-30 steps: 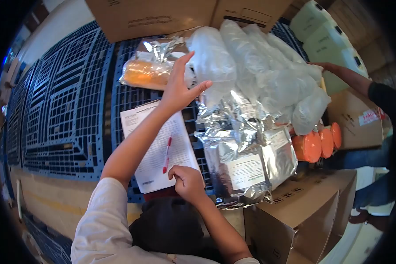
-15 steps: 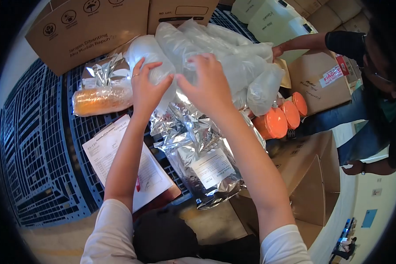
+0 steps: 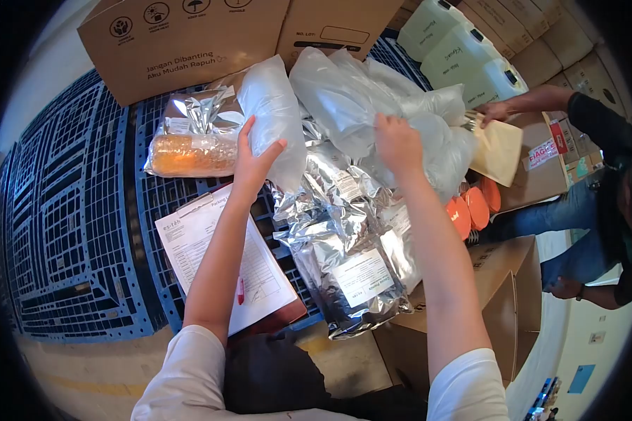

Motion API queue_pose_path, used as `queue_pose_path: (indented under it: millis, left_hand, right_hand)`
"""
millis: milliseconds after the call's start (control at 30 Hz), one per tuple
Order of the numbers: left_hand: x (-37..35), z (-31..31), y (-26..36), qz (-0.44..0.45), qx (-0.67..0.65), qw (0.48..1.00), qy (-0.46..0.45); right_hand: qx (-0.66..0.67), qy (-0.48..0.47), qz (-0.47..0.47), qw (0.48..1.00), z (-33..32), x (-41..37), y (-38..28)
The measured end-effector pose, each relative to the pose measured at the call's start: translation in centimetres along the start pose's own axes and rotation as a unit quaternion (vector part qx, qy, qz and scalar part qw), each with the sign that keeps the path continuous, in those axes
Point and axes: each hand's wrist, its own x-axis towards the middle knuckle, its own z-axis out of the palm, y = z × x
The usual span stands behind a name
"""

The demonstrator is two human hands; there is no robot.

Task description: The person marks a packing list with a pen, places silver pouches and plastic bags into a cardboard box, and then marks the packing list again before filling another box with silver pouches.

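My left hand (image 3: 254,165) is round the lower left side of a puffy translucent plastic bag (image 3: 272,105), its thumb across the front. My right hand (image 3: 400,149) has its fingers closed on the larger bunch of similar plastic bags (image 3: 344,91); its fingertips are partly hidden. Beneath and between my arms lie shiny silver foil packs (image 3: 323,245), one bearing a white printed label (image 3: 364,277). An orange item in clear wrap (image 3: 193,156) rests left of my left hand, beside another foil pack (image 3: 202,112).
A clipboard with a packing list (image 3: 221,259) and red pen (image 3: 241,290) lies under my left forearm. Cardboard boxes (image 3: 182,49) stand behind, an open carton (image 3: 495,309) at right. A co-worker's hand (image 3: 495,112) touches a beige packet (image 3: 497,149) near orange lids (image 3: 474,208). Blue pallets (image 3: 77,210) stand left.
My hands have moved apart, the right one going right and closing on the bunched bags. The left bag now stands separate from the bunch. A beige packet has come up by the co-worker's hand.
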Motion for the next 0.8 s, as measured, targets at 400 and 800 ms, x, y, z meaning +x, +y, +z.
queue_pose_path:
  millis: [400, 800]
  left_hand:
    - [-9.4, -9.7, 3.1, -0.077, -0.401, 0.913, -0.022]
    - [-12.1, -23.3, 2.2, 0.050, -0.096, 0.973, 0.204]
  right_hand:
    - [0.195, 0.105, 0.197, 0.955, -7.2, -2.4, 6.5]
    - [0.204, 0.301, 0.178, 0.914, -14.6, 2.1, 14.5]
